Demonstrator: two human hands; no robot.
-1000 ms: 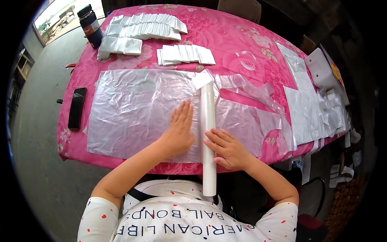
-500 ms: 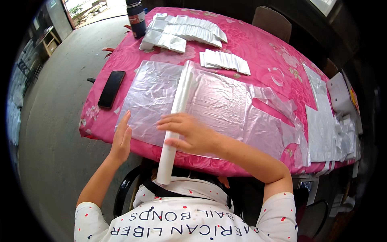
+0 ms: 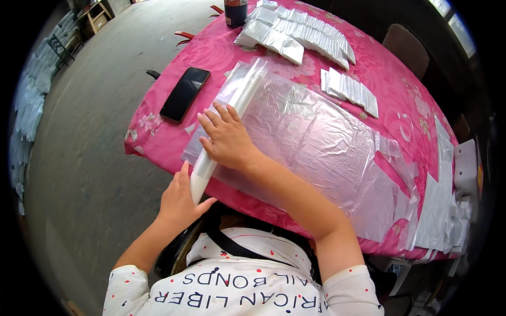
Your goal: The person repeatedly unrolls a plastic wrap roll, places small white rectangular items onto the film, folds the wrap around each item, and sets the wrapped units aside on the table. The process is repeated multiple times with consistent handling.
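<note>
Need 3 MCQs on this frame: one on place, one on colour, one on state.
1. Where does the black smartphone lie?
A. left of the clear plastic sheet
B. on the sheet
C. on the floor

2. What colour is the floral tablecloth?
A. blue
B. pink
C. white

3. How is the right hand?
A. raised off the table
B. gripping the phone
C. flat on the white plastic roll

Answers: 1 A, it rests on bare cloth near the table's left edge. 2 B, pink shows all round the sheet. 3 C, fingers are spread over the roll, while the left hand cups its near end.

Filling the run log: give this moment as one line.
left hand: cupping near end of white roll | right hand: flat on roll, on clear plastic sheet | black phone: left of the sheet, on pink table
</note>
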